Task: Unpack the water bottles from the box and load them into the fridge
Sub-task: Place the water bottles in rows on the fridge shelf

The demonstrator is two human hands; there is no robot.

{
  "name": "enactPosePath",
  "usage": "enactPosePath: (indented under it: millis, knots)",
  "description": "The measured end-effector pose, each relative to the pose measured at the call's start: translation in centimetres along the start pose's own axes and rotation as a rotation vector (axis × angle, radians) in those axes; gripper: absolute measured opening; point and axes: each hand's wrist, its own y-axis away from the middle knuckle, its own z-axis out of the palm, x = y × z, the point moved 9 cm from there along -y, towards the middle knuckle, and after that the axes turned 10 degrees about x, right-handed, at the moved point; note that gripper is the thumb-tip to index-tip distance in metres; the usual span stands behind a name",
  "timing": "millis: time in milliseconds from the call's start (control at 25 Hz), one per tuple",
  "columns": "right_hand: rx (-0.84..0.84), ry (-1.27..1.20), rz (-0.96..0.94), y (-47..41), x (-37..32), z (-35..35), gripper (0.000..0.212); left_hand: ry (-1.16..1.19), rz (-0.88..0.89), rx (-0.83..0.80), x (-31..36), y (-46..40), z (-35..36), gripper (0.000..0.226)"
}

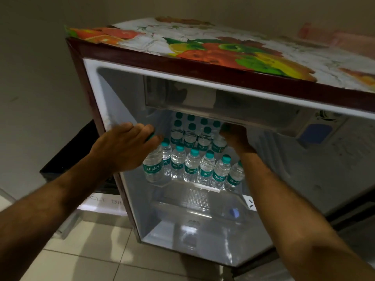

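Here the loading step is in hand, with both arms reaching into the open fridge (203,74). Nearest, the left hand (125,145) has its fingers curled over the top of a bottle (153,167) at the left end of the front row, gripping it near the cap; the bottle stands about upright on the shelf (176,182), touching its neighbour or just beside it. Whether it is fully seated or a hair off the shelf I cannot tell. The front row (203,169) runs rightward from it, teal caps up, labels facing out.

Farther in, the right hand (236,136) reaches under the freezer tray (203,110) toward the right end of the back rows (190,132). Its fingers seem bent round a bottle there (219,146), but the tray's edge and blur hide the grip, so I cannot tell what it holds.

The shelf looks nearly full. The box is not in view. Below the shelf sits a clear drawer (198,201).

Next, I judge, each hand must let go without knocking its neighbours, draw back clear of the tray, and fetch more bottles, if any remain.
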Motion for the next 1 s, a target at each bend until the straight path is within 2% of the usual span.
enactPosePath:
  millis: [80,240,440,560,640,680,720,760,840,880,920,1000]
  knots:
    - [-0.073,0.022,-0.042,-0.5,0.1,0.8,0.004,0.002,-0.007,-0.014,-0.2,0.0,0.1,0.025]
    - [-0.170,-0.045,-0.039,-0.5,1.0,2.1,0.034,-0.005,-0.009,-0.017,-0.1,0.2,0.1,0.024]
    - [-0.206,-0.119,0.041,-0.7,1.6,2.6,0.041,0.041,-0.026,-0.035,-0.1,0.2,0.3,0.029]
    - [-0.077,-0.059,0.035,-0.2,0.1,1.1,0.033,0.030,-0.040,-0.045,-0.3,0.1,0.1,0.028]
    - [0.047,-0.158,0.010,2.4,-2.9,-0.3,0.037,0.025,-0.031,-0.061,0.0,0.1,0.2,0.029]
    - [0.042,-0.239,0.002,4.6,-4.7,-0.6,0.040,0.024,-0.029,-0.065,0.0,0.1,0.2,0.029]
    - [-0.033,-0.323,-0.031,7.0,-6.6,-0.3,0.040,0.020,-0.029,-0.068,0.0,0.1,0.1,0.028]
    - [-0.181,-0.419,-0.114,10.0,-9.0,0.4,0.041,0.013,-0.031,-0.068,0.0,0.0,0.0,0.027]
    - [-0.494,-0.491,-0.360,16.0,-13.2,2.3,0.058,0.010,-0.038,-0.056,-0.1,-0.2,-0.2,0.025]
    - [-0.586,-0.503,-0.442,18.0,-14.3,3.3,0.066,0.013,-0.044,-0.049,-0.1,-0.3,-0.3,0.025]
    - [-0.642,-0.531,-0.450,19.4,-15.0,4.0,0.069,0.026,-0.052,-0.049,-0.1,-0.2,-0.3,0.025]
    - [-0.629,-0.557,-0.399,20.3,-15.7,4.9,0.065,0.081,-0.064,-0.081,0.2,-0.3,-0.1,0.030]
